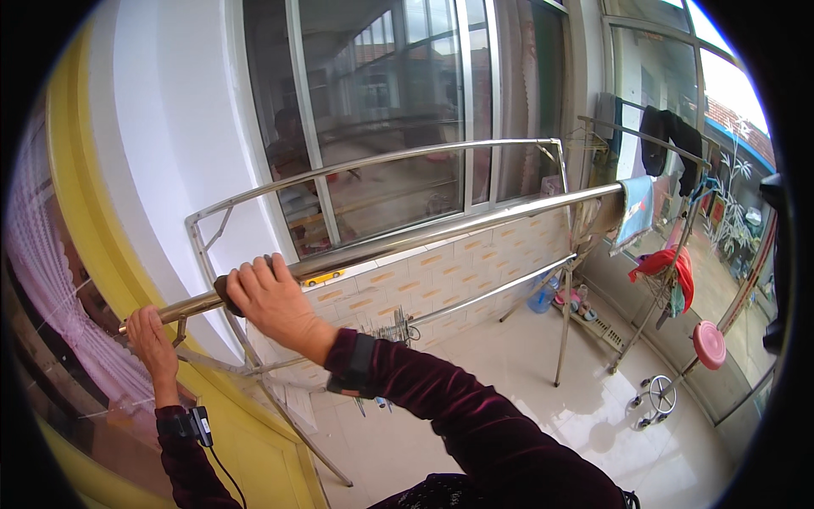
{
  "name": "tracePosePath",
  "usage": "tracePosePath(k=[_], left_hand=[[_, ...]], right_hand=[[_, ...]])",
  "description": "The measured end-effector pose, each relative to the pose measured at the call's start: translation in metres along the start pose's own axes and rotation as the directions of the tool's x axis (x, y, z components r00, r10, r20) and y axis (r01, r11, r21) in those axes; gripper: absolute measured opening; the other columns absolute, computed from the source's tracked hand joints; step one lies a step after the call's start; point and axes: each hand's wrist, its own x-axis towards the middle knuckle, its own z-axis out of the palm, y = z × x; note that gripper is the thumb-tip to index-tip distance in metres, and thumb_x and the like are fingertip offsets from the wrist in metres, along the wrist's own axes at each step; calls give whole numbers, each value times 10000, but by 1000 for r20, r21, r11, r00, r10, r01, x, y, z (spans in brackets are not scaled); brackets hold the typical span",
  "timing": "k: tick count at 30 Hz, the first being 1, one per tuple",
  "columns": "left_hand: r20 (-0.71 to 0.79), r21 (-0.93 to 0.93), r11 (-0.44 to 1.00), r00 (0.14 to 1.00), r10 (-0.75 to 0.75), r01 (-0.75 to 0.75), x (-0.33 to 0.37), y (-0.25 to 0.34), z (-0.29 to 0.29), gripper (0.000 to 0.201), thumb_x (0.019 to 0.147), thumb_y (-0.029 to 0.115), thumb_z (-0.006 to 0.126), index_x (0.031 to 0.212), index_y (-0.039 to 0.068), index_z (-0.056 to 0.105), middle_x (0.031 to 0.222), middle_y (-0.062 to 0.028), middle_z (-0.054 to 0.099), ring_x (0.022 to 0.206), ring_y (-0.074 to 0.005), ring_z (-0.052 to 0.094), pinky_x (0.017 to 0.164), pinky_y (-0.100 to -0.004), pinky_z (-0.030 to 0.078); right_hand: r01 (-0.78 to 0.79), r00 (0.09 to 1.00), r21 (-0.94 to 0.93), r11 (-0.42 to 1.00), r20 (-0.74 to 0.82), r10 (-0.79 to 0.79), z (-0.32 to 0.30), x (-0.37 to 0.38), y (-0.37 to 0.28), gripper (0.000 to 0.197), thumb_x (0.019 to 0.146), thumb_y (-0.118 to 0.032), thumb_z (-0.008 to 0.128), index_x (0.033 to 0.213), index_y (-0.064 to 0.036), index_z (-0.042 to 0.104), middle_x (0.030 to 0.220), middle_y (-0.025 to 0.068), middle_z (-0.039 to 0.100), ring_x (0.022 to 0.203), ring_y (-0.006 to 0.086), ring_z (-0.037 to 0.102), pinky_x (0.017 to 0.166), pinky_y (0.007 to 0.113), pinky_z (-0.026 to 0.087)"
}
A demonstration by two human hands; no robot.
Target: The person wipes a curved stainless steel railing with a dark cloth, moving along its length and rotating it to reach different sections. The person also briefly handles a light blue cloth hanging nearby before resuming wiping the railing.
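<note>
Pale-tiled floor point(458, 399), window point(390, 102) and brick-patterned wall point(475, 263) surround one metal drying rack point(562, 339), whose near rail point(398, 242) runs obliquely across the view. Both hands are at the rail's left end: the left hand point(156, 343) is closed over the bare tube at the tip, and the right hand point(275, 305), farther in, is curled round a dark cloth point(225, 295) lying against the rail. Judged by appearance, the rail is stiff, smooth, rather slippery, hard to break and probably light if hollow; bare tube near either end should give the firmest hold, whereas the cloth looks soft and best clasped all round. Counted: one back rail point(381, 158); one towel point(634, 212), at the near rail's right end; one toy car point(324, 277), on the wall's top edge; one jug point(540, 297), near the wall's foot; one stool point(710, 343), toward the floor's right edge. Wire hangers point(394, 327) beneath the rack are too tangled to count.
</note>
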Motion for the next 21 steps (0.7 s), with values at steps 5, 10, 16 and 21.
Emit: tracePosePath(k=[5,10,16,21], left_hand=[[10,2,1000,1000,-8,8,0,4,-2,237,1055,199,391,1026,23,547,999,-152,541,1043,-351,520,1055,-466,354],[-22,-15,1000,1000,16,-17,0,3,1,226,1047,188,402,1033,19,552,1008,-163,544,1047,-368,516,1031,-474,362],[0,6,1000,1000,10,-10,-2,-6,4,236,1048,176,402,1046,-4,556,1037,-183,559,1043,-379,516,976,-468,377],[18,-6,1000,1000,-15,15,-4,-12,5,277,1060,192,374,1085,-9,562,1073,-189,565,1060,-380,509,979,-463,373]], right_hand=[[54,998,-5,999,-18,-54,-14,-28,53,405,857,-189,567,1216,-6,537,1069,154,579,1041,317,552,981,480,413],[46,998,-116,992,-37,-51,-53,-79,145,409,835,-177,586,1219,-45,540,1094,109,574,1064,272,565,988,458,414],[-42,999,-184,982,-37,36,-97,-138,252,383,799,-110,628,1177,-95,569,1117,69,592,1092,258,585,1003,443,422],[-129,991,-190,973,-70,117,-131,-182,335,534,662,-146,831,1133,-97,585,1113,89,606,1099,311,587,996,459,441]])
